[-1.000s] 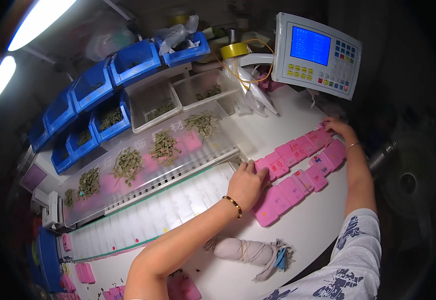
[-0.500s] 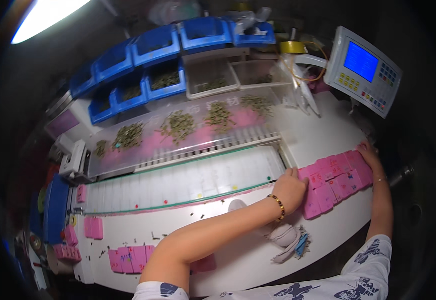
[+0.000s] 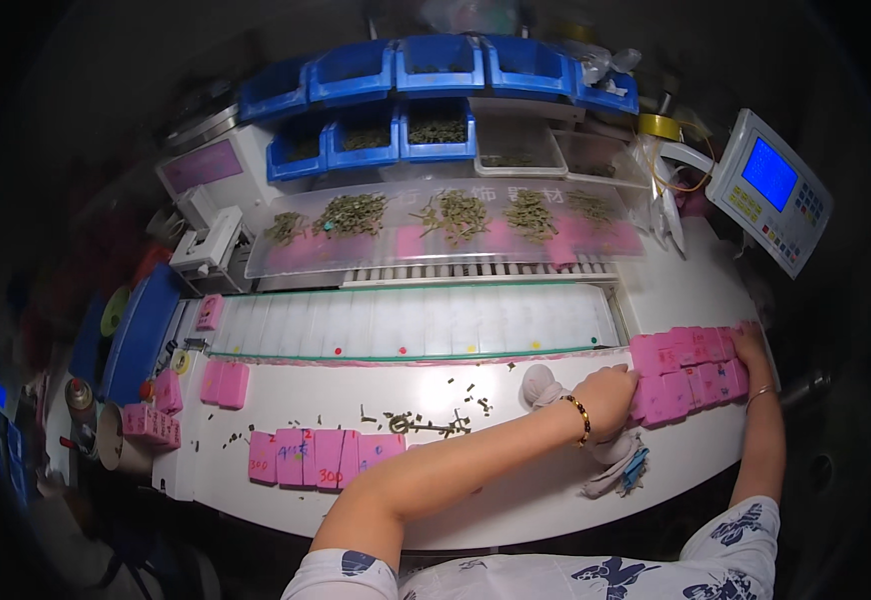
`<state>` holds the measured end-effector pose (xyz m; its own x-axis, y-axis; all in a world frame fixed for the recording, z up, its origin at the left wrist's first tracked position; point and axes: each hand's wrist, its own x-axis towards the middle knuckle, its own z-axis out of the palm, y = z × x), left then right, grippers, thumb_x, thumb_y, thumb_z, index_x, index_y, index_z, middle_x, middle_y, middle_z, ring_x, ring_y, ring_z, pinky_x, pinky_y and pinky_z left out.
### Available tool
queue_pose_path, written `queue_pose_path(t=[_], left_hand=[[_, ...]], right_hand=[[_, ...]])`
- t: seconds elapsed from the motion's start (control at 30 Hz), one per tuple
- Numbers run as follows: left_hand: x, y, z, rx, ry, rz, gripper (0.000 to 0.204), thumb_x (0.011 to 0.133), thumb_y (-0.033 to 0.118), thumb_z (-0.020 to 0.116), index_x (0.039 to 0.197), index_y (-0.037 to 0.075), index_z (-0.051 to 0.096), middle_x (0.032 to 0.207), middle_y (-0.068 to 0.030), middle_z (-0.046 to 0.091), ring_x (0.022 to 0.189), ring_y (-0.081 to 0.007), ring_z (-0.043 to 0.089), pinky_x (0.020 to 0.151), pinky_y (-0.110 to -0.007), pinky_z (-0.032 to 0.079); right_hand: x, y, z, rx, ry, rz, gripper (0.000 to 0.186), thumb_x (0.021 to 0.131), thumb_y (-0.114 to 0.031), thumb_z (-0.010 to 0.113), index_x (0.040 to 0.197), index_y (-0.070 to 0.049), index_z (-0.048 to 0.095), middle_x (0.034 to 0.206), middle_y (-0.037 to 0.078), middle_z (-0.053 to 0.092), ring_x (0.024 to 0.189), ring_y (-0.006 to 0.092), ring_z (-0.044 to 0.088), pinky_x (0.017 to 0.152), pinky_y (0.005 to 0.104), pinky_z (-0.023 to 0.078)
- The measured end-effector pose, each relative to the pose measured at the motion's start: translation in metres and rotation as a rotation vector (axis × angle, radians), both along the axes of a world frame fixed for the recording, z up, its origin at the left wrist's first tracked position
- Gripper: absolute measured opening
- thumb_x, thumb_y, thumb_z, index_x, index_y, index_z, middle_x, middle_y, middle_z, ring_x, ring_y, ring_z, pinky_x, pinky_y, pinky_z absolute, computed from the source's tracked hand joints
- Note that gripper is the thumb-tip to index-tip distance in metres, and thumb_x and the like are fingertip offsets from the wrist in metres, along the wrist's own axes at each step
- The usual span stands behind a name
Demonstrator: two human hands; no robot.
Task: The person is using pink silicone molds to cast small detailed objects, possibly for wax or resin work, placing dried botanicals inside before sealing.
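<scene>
**Both hands bracketing the pink blocks at the desk's right edge**

We had our left hand [image 3: 606, 393] pressed flat against the left end of the cluster of pink blocks [image 3: 684, 372], fingers spread open, gripping nothing. Our right hand [image 3: 753, 345] rested at the cluster's far right end; whether it was closed on a block we could not tell. The blocks lay side by side in two touching rows near the right edge of the white desk [image 3: 516, 500]. A knotted cloth [image 3: 540, 384] lay just beside the left hand. We judged the blocks light and stiff, likely to slide easily, best squeezed from both ends together.
</scene>
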<state>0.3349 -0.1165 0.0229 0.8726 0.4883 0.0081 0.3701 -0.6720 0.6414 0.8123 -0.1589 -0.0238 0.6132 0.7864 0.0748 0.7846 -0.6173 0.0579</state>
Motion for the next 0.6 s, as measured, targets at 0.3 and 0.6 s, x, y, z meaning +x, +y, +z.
queue_pose_path(t=[0.3,0.6], left_hand=[[-0.185,0.024,0.014,0.313,-0.430,0.465,0.045,0.087,0.016,0.068,0.128,0.002,0.057,0.136,-0.0252,0.053,0.125,-0.0384,0.051,0.106,-0.044,0.041],[-0.423,0.012,-0.004,0.487,0.297,1.371,0.044,0.078,0.023,0.076,0.113,0.002,0.058,0.117,-0.0191,0.057,0.112,-0.0375,0.051,0.098,-0.045,0.041]], right_hand=[[-0.212,0.029,0.050,0.533,0.203,0.605,0.027,0.085,-0.015,0.066,0.109,-0.003,0.066,0.107,0.015,0.063,0.106,0.0344,0.057,0.093,0.0405,0.045],[-0.348,0.142,0.035,0.310,0.598,0.898,0.027,0.084,-0.022,0.069,0.108,-0.009,0.072,0.106,0.012,0.065,0.106,0.0275,0.058,0.090,0.0366,0.045]])
